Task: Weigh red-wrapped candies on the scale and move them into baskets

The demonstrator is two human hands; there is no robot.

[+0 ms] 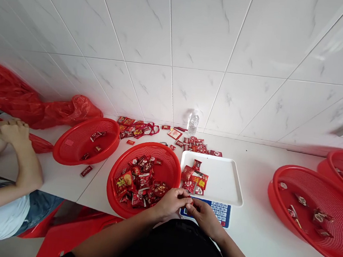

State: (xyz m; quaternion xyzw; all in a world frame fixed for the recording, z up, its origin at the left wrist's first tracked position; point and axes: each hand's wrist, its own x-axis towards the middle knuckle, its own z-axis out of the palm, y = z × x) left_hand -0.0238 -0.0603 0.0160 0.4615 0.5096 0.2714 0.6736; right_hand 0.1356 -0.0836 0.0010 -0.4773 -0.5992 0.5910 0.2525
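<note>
My left hand (pixel 169 203) and my right hand (pixel 206 218) meet in front of my body, fingertips pinched together. Between them a bit of a small red packet (pixel 188 202) shows; the fingers cover most of it. Just beneath the hands is the blue keypad (pixel 220 212) of a scale, partly hidden by them. Its white tray (pixel 224 178) carries several red snack packets (pixel 195 178) at the left side. Left of my hands stands a red mesh basket (pixel 168 155), holding a heap of red wrapped snacks (pixel 142 179).
Another red basket (pixel 61 145) with a few packets stands farther left, near a co-worker's hands (pixel 14 130) and red plastic bags (pixel 74 111). Along the wall lie loose red packets (pixel 199 145) and a clear bottle (pixel 193 122). Two more baskets are at right, the nearer one (pixel 275 198) largest.
</note>
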